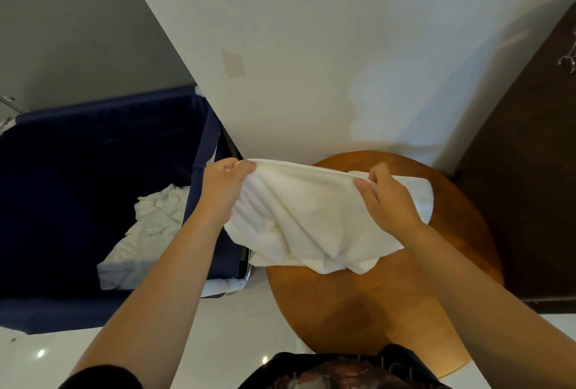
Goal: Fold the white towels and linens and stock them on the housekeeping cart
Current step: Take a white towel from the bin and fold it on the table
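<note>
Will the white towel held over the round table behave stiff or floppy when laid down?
Probably floppy: the white towel sags in folds between the left hand and right hand. Likely light for its size, since pinches at its top edge carry it.

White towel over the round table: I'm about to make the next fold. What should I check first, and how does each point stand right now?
1. Grip of the left hand on the white terry towel, top edge: ok.
2. Pinch of the right hand on the same edge: ok.
3. Top edge fairly straight between the hands: ok.
4. Lower part hanging smooth: not ok, bunched and creased.
5. Bare wood on the near side of the round brown wooden table for laying down: ok.
6. Cart shelf ready for stocking: cannot tell; only a navy fabric bin holding crumpled white linen shows.
</note>
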A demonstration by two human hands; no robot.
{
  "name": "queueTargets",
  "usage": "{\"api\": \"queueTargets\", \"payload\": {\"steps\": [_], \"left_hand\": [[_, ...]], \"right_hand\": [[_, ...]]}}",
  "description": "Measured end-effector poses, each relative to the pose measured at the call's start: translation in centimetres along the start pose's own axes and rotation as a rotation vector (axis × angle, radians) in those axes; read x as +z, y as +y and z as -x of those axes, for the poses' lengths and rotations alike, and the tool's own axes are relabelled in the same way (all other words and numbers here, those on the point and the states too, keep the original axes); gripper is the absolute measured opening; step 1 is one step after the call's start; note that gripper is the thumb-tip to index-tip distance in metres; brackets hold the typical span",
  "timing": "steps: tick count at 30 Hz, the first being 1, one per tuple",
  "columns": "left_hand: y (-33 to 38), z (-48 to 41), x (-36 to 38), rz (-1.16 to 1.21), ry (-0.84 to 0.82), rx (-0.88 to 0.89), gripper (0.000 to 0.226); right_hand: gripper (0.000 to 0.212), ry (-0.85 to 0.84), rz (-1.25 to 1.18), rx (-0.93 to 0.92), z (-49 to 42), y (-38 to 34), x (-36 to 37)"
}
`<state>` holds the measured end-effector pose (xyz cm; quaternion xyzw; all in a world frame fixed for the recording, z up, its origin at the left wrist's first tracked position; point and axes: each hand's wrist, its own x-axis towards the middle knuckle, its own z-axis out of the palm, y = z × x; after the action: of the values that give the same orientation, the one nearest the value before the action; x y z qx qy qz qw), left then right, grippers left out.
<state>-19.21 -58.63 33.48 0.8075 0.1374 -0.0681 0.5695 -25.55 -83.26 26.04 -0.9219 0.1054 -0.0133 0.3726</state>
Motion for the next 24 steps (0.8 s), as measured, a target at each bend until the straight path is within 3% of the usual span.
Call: {"api": "queueTargets", "payload": {"steps": [3, 6, 9, 13, 17, 18, 19, 21, 24], "left_hand": [[-0.2, -0.2, -0.5, -0.056, -0.011, 0.01, 0.027], [-0.8, -0.4, -0.9, -0.061, 0.007, -0.006, 0.032], [-1.2, -0.5, -1.3, -0.067, 0.012, 0.005, 0.031], [-1.6, -1.0, -1.6, -0.133, -0.003, 0.072, 0.036], [-1.0, -1.3, -1.6, -0.617, 0.118, 0.248, 0.02], [-0.6, -1.1, -1.3, -0.69, 0.107, 0.257, 0.04], [0.0, -0.7, -0.8, -0.722, 0.075, 0.282, 0.058], [1.1, 0.6, 0.9, -0.762, -0.035, 0.442, 0.072], [1.7, 2.4, 3.3, -0.61, -0.341, 0.603, 0.056]], "right_hand": [[0.028, -0.012, 0.054, 0.039, -0.7, 0.1, -1.0], [0.043, -0.084, 0.215, -0.075, -1.1, -0.2, -1.8], [0.043, -0.107, 0.367, -0.197, -1.1, -0.6, -2.3], [0.04, -0.058, 0.398, -0.166, -1.0, -2.0, -2.6], [0.04, -0.034, 0.51, -0.284, -1.3, -4.7, -2.8], [0.04, -0.057, 0.55, -0.337, -1.4, -5.5, -2.8], [0.039, -0.085, 0.58, -0.388, -1.5, -6.4, -2.8], [0.036, -0.132, 0.61, -0.474, -1.4, -8.2, -2.5], [0.034, -0.139, 0.51, -0.546, -1.1, -10.3, -2.3]]}}
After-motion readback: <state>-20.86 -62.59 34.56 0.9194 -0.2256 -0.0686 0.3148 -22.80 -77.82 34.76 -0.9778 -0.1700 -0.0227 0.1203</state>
